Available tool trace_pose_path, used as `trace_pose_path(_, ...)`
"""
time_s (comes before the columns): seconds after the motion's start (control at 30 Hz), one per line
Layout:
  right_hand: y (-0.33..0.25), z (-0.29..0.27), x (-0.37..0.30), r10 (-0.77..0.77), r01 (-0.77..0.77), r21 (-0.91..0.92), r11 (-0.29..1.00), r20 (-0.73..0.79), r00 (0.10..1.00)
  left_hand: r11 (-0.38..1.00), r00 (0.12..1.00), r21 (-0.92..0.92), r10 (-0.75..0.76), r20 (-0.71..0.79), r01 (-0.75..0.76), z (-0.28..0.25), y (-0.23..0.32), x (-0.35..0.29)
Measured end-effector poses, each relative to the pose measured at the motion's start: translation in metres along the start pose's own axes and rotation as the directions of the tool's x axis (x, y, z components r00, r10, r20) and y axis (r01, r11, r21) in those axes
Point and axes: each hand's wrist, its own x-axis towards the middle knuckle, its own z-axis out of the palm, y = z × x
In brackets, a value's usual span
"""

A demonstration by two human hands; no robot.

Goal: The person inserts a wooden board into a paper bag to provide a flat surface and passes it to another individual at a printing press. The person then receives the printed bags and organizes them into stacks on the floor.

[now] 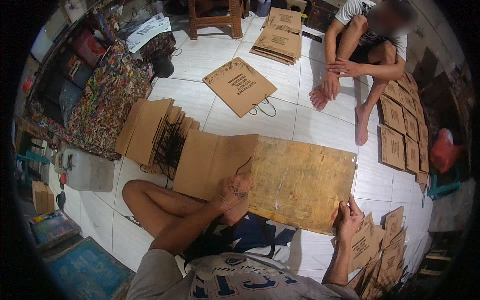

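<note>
A yellowish, stained flat board lies across my lap, its left edge meeting the mouth of a brown paper bag. Whether the board reaches inside the bag, I cannot tell. My left hand is closed at the bag's edge by the seam with the board, near a dark cord handle. Its fingertips are partly hidden. With thumb and fingers, my right hand grips the board's near right corner. Left of the bag, a stack of brown bags with dark cord handles stands on the tiles.
One printed bag lies ahead on the tiled floor, with a stack of bags beyond. Another person sits at far right beside rows of bags. More bags lie near right. A translucent container stands left.
</note>
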Motion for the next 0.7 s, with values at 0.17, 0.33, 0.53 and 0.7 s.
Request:
trace_pose_path(0.17, 0.005, -0.02, 0.019, -0.017, 0.017, 0.014, 1.0, 0.056, 0.998, 0.872, 0.563, 0.027, 0.338, -0.754, -0.489, 0.035, -0.018, -0.016)
trace_pose_path(0.33, 0.017, -0.031, 0.033, -0.084, 0.08, 0.041, 0.996, 0.109, 0.99, 0.962, 0.976, -0.267, -0.01, -0.216, -0.049, -0.005, 0.008, -0.016)
trace_pose_path(0.53, 0.008, -0.021, 0.029, -0.038, 0.055, -0.083, 0.995, 0.188, 0.981, 0.905, 0.888, -0.224, 0.261, -0.38, -0.362, 0.058, -0.012, -0.017)
trace_pose_path(0.7, 0.002, -0.003, 0.009, 0.026, -0.033, 0.044, 0.998, 0.162, 0.986, 0.973, 0.986, -0.211, 0.061, -0.157, -0.094, 0.054, -0.015, -0.003)
